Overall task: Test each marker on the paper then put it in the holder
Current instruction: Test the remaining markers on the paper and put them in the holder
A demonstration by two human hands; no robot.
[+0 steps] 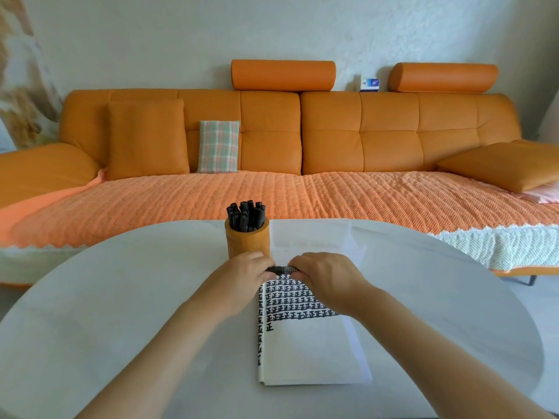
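My single wide-angle camera rides on my head, facing forward and down, close over the near half of the white bench (pixel 121 297), with my left hand (pixel 242 278) and right hand (pixel 331 276) mid-frame and the orange sofa (pixel 390 131) and wall (pixel 181 31) straight ahead beyond.

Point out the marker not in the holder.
The black marker gripped crosswise by the left hand and right hand over the paper; all the others stand upright in the orange holder.
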